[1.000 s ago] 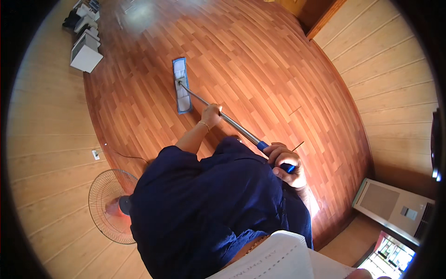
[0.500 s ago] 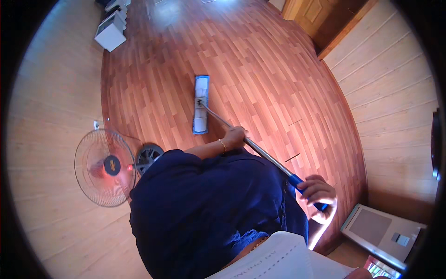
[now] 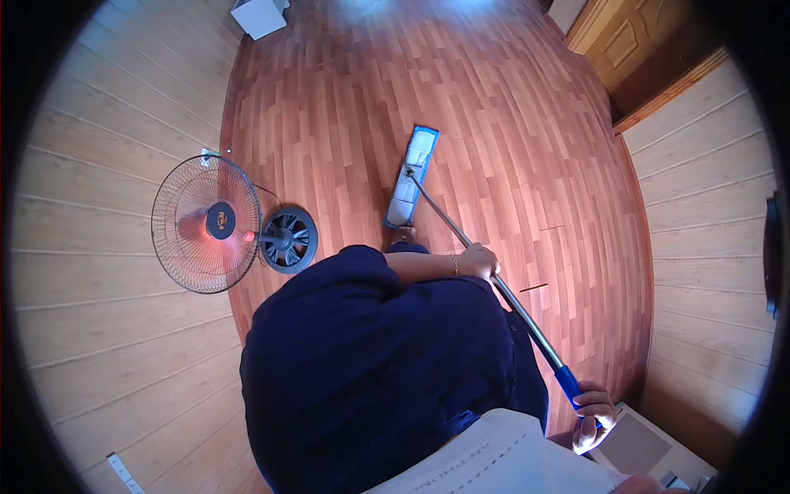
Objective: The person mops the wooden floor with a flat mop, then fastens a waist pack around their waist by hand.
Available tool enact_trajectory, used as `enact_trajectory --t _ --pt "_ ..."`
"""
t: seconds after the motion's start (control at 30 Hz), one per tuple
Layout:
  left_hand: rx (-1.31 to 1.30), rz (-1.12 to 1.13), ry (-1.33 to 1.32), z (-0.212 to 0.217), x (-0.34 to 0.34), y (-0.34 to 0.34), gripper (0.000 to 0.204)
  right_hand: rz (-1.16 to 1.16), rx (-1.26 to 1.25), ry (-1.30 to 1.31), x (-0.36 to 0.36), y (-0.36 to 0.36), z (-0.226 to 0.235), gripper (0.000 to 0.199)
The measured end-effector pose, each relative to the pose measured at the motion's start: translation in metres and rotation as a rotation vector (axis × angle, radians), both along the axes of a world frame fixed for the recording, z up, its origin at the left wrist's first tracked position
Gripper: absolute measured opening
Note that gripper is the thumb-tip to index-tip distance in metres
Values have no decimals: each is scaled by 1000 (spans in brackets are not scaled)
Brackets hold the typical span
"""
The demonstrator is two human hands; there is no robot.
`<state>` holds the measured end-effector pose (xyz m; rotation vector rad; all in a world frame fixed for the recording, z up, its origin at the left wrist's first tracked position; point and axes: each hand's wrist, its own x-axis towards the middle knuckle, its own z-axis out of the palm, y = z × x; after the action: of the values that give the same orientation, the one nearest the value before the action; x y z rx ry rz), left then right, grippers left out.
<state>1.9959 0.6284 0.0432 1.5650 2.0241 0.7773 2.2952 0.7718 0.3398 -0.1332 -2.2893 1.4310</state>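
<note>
A flat mop [image 3: 403, 196] with a blue-edged pad lies on the wood-look floor ahead of me, its long head slightly slanted. From its joint a metal pole runs down toward the lower right. My left hand [image 3: 478, 261], with a bracelet at the wrist, is wrapped round the middle of this pole. Farther along, my right hand [image 3: 594, 414] is closed around the blue grip [image 3: 569, 384] at the pole's upper end. Part of my foot [image 3: 403, 235] shows just by the near end of the mop head.
On the left, a pedestal fan [image 3: 220, 221] with a round dark base [image 3: 289, 240] stands by the panelled wall. A white box-like object [image 3: 258, 18] sits at the far left. A wooden door [image 3: 629, 41] is at the far right, and a pale appliance [image 3: 634, 445] at the lower right.
The mop head has shifted right and tilted. Both hands appear farther right and lower, still on the pole. The fan and the room have shifted in view as my head moved.
</note>
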Motion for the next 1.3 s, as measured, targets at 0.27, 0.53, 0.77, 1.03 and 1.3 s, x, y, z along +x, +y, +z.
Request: enact_trajectory --t 0.27,0.53,0.77,1.03,1.3 --pt "-225 -50 0 -3 -46 -39 20 7 -355 203 -46 -35 -50 31" --pt "-312 233 141 -41 -173 -122 11 195 -518 140 -203 -60 -80 27" --pt "-333 565 284 -64 -294 -242 12 474 -571 -73 -375 -119 -106 25" --pt "-374 771 258 -74 -347 -289 10 380 -697 -286 -440 -162 -120 17" --pt "-289 617 136 -25 -304 -198 11 427 -457 -34 -389 -88 -72 48"
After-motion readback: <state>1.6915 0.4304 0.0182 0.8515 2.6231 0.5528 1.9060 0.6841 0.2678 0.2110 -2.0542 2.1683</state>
